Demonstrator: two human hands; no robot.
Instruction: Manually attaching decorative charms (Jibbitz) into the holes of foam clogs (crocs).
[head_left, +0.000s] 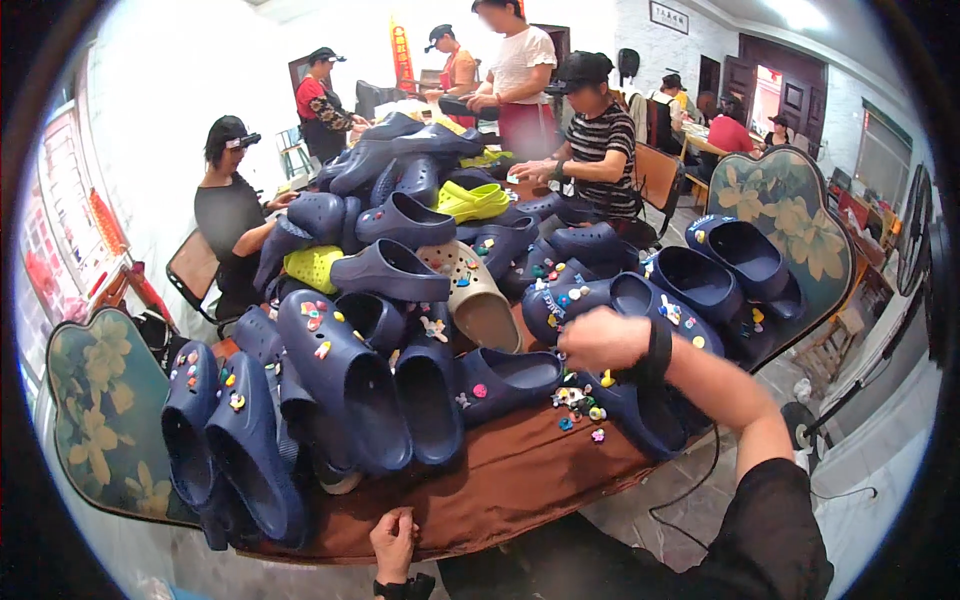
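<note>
My left hand (393, 535) rests at the near edge of the brown cloth-covered table (480, 495), fingers curled together; anything inside them is too small to make out. Stretched to the right, my right hand (603, 338) is a little blurred, its fingers closed and bent downward. It is over a navy clog (560, 302) dotted with colourful shoe charms. Just below that hand lies a small heap of loose shoe charms (578, 402). Left of the heap is another navy clog (510, 375) with a pink charm. What the right fingers hold is hidden.
A high pile of navy clogs (390, 155) fills the table, with lime-green clogs (470, 200) and a beige clog (470, 295) among them. Navy clogs with charms line the left (250, 440) and right (695, 280). Several people sit or stand around. A cable (690, 510) hangs at right.
</note>
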